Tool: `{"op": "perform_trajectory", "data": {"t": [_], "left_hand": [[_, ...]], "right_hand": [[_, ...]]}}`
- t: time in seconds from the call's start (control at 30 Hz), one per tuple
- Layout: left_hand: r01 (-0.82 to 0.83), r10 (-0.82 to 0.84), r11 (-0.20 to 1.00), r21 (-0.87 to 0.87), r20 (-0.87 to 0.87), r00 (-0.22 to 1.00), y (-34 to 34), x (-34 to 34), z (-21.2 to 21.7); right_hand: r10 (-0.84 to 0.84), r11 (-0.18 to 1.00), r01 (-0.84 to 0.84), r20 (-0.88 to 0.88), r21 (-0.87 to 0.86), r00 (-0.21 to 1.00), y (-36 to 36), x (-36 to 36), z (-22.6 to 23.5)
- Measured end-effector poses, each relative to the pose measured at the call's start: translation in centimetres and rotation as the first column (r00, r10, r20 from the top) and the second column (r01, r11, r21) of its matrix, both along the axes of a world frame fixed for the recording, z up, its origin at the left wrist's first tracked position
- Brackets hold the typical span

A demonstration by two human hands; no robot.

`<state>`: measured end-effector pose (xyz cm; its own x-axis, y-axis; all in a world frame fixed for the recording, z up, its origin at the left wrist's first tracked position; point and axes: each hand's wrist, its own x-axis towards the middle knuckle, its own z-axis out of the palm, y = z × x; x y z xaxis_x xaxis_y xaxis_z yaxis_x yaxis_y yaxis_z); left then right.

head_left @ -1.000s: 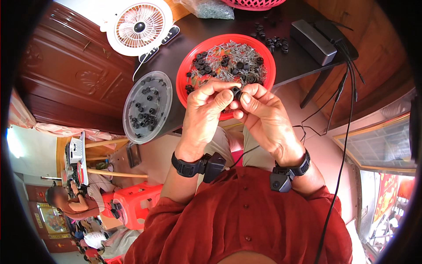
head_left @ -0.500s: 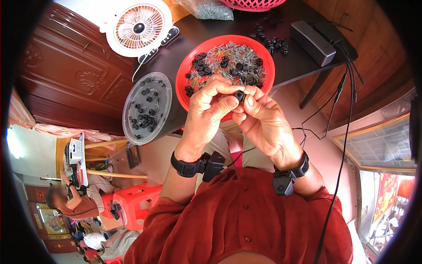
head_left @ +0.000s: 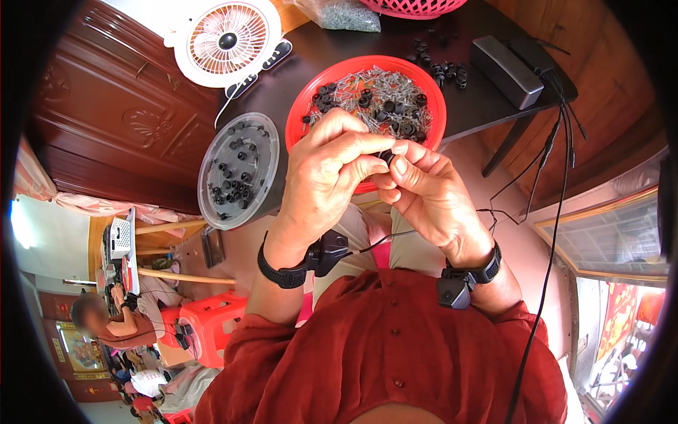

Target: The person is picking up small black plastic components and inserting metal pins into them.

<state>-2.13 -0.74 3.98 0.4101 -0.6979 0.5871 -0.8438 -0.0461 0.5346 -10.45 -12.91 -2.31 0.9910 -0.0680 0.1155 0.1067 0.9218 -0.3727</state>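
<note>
Between my two hands is a small round black plastic part (head_left: 386,157), mostly covered by fingertips. My left hand (head_left: 326,166) pinches it from the left with thumb and forefinger. From the right, the thumb and fingers of my right hand (head_left: 427,191) close on it too. Just beyond my hands, the red round tray (head_left: 439,106) holds many thin silver screws or pins (head_left: 385,81) and several black plastic parts (head_left: 406,129). A clear round tub (head_left: 274,152) with more small black parts (head_left: 236,191) stands to the left.
A white fan (head_left: 227,41) stands at the back left of the dark table (head_left: 282,85). A plastic bag of metal pieces (head_left: 347,15), a pink basket (head_left: 413,6) and a dark grey box (head_left: 506,71) are at the back. Cables (head_left: 563,162) hang at right. Another person (head_left: 120,321) sits far left.
My left hand has rolled over, its back now raised and turned more toward me, hiding more of the black part. The right hand keeps its pinch. The view has shifted slightly.
</note>
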Motion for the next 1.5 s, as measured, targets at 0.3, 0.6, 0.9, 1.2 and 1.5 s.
{"op": "perform_trajectory", "data": {"t": [0.3,0.6,0.9,1.2,1.5], "left_hand": [[0.047,-0.047,0.999,-0.007,-0.103,0.994,0.4,0.7,-0.5],[0.123,-0.124,0.989,0.08,0.008,0.992,0.3,0.9,0.2],[0.092,-0.092,0.992,0.086,-0.002,0.996,0.4,0.8,0.3],[0.021,-0.025,0.999,0.05,0.073,0.997,0.6,0.7,0.0],[0.006,0.003,0.999,0.041,-0.219,0.976,1.0,0.1,-0.3]], "right_hand": [[0.026,0.997,-0.025,0.014,-0.079,1.0,-0.3,0.0,0.3],[0.127,0.981,-0.135,-0.07,-0.138,0.99,-1.4,-0.3,0.5],[0.184,0.978,-0.185,-0.019,-0.092,0.983,-1.2,0.0,0.3],[-0.032,0.976,0.022,-0.046,-0.218,0.998,-0.3,-0.2,1.2],[-0.424,0.688,0.453,0.192,-0.568,0.885,0.6,-0.9,1.8]]}}
